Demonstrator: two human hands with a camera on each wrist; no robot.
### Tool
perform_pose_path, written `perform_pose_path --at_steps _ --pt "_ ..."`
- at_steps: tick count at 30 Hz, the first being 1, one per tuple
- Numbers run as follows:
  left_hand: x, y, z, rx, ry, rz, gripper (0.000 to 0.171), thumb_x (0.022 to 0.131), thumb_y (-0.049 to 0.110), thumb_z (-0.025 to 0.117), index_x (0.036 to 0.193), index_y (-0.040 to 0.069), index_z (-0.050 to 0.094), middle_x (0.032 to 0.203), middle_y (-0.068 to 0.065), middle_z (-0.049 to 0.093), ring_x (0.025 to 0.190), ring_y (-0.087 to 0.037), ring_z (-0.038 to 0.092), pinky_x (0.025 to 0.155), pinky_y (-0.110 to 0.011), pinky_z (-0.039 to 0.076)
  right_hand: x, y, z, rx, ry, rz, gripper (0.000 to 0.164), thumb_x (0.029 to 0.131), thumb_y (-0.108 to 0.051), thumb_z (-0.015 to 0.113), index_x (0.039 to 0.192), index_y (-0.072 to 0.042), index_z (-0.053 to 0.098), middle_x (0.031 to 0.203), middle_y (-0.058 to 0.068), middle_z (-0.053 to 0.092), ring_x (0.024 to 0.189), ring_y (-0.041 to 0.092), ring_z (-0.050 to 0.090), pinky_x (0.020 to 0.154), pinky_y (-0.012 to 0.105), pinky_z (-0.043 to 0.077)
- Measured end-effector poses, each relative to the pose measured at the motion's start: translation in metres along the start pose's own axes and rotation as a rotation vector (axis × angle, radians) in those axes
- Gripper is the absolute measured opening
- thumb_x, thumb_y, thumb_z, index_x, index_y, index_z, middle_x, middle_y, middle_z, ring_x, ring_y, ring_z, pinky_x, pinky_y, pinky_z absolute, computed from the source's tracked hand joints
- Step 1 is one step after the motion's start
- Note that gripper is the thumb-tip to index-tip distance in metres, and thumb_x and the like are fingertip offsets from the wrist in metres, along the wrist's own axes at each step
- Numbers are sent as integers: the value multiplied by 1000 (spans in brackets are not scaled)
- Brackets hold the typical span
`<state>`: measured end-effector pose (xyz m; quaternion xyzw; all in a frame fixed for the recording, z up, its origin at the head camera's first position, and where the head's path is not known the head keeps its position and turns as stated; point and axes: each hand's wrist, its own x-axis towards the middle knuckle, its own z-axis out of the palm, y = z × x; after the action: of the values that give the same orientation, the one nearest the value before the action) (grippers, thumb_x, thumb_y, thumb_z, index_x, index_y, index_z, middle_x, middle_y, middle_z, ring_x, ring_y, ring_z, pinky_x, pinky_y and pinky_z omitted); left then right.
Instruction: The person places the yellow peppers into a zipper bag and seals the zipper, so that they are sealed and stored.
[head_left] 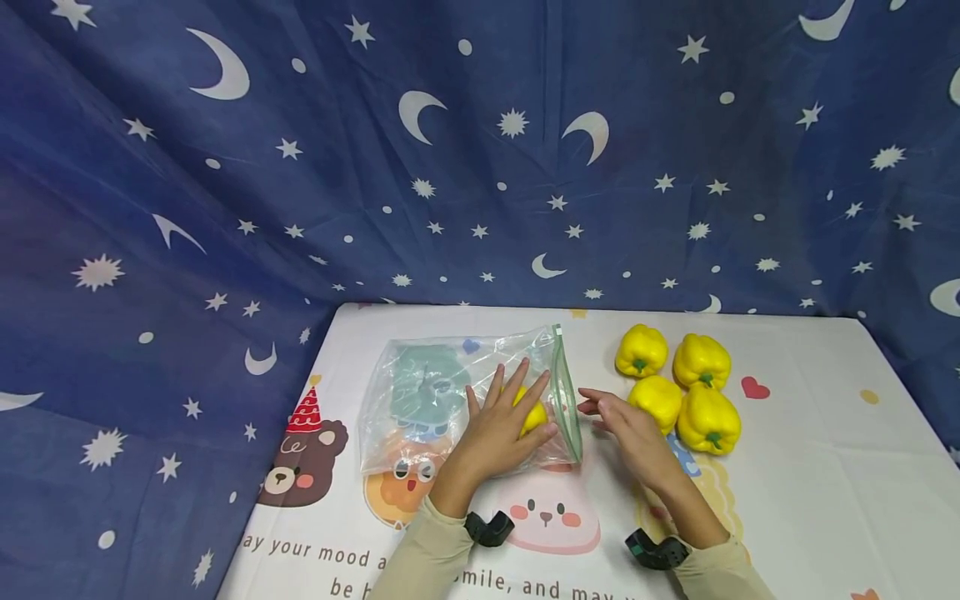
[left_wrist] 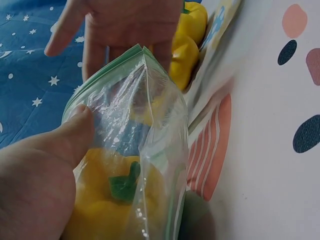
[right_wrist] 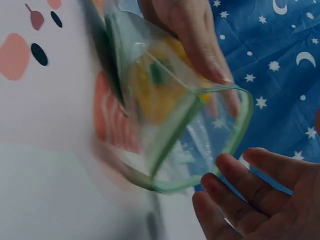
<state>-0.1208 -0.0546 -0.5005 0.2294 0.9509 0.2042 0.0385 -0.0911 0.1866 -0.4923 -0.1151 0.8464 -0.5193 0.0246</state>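
- A navy curtain printed with white moons and stars stands behind, at twelve o'clock, and along the nine o'clock side.
- The worktop has a white cover with cartoon prints and lettering; seen from the head view, a bear print lies at eight o'clock of the bag and a pink face print at five.
- A clear zip bag lies on the worktop, its green-edged mouth facing three o'clock and parted.
- One yellow bell pepper with a green stem is inside the bag, close to the mouth.
- The left hand lies over that pepper through the film, fingers spread wide, thumb against the plastic.
- The right hand is at three o'clock of the mouth, fingers relaxed and slightly apart, holding nothing; whether a fingertip touches the green edge, I cannot tell.
- Four more yellow peppers are grouped on the worktop at three o'clock of the bag, the nearest just beside the right hand, at about one o'clock.
- Beige sleeves and dark wrist devices show on both arms.
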Motion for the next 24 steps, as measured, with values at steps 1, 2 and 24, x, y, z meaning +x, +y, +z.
perform_pose_path --at_steps 1,2,24 --pt "0 0 0 0 -2 -2 75 99 70 42 162 48 9 174 4 3 160 -40 4 110 -85 9 -1 -2 -2 -45 23 -13 43 112 -29 36 143 -8 58 122 15 72 111 36 70 93 35 59" --pt "0 0 -1 0 -5 -3 75 99 70 42 162 47 9 174 4 3 160 -39 4 110 -85 9 -1 -4 -5 -91 46 -21 42 112 -29 39 142 -10 60 121 13 74 109 34 71 91 35 59" --pt "0 -1 -1 -29 -13 5 75 99 69 42 162 47 9 174 5 3 159 -42 5 110 -85 8 -6 -3 -70 -641 334 -125 55 89 -44 75 129 -8 68 118 16 72 109 41 66 87 62 51"
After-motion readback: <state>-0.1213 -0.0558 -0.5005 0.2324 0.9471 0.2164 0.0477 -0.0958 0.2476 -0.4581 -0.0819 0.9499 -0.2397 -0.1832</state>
